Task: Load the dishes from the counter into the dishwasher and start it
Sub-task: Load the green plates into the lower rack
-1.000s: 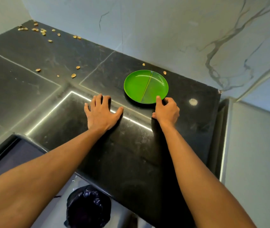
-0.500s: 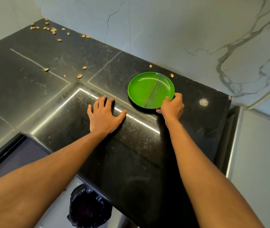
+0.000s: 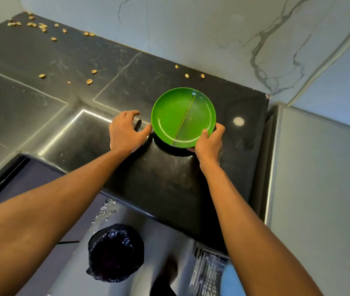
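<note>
A round green plate [image 3: 176, 112] with a ridge across its middle is over the black counter [image 3: 169, 180], near the right end. My right hand [image 3: 209, 142] grips its near right rim, thumb on top and fingers under, and the near edge looks raised off the counter. My left hand [image 3: 125, 132] hovers just left of the plate, fingers loosely curved, its thumb close to the rim and holding nothing. A wire dishwasher rack [image 3: 209, 272] shows at the bottom, below the counter's edge.
Several nut shells [image 3: 41, 26] lie scattered over the far left of the counter and behind the plate. A bin lined with a black bag [image 3: 115, 253] stands on the floor below. A marble wall rises behind, and a pale panel [image 3: 319, 189] borders the counter's right side.
My right hand has closed on the plate's rim and lifted its near edge. My left hand has risen off the counter and moved right, toward the plate.
</note>
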Demonstrator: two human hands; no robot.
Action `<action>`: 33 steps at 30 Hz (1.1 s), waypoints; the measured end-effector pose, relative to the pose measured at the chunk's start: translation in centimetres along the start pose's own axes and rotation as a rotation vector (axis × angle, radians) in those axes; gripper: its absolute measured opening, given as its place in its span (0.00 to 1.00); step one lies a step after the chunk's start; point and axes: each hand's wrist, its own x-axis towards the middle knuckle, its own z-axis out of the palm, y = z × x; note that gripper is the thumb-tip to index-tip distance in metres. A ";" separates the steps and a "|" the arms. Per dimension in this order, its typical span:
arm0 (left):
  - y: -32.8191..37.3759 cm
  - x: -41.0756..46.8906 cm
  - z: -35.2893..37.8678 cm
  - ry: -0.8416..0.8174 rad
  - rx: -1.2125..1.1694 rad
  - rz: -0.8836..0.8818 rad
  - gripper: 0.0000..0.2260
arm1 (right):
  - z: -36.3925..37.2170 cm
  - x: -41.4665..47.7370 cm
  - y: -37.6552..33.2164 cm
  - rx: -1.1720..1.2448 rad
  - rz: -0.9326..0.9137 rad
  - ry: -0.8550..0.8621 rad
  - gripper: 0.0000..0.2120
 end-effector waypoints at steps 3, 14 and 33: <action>-0.8 -3.8 -1.0 -0.037 -0.048 0.169 0.19 | -1.2 -4.1 1.0 -0.021 -0.010 0.040 0.12; -6.1 -18.9 -6.7 -0.227 -0.008 0.375 0.23 | -3.8 -20.6 5.6 -0.033 0.007 0.175 0.14; -13.3 -56.2 -1.0 -1.065 0.076 -0.160 0.10 | -24.6 -39.4 25.6 -0.596 -0.089 -0.069 0.14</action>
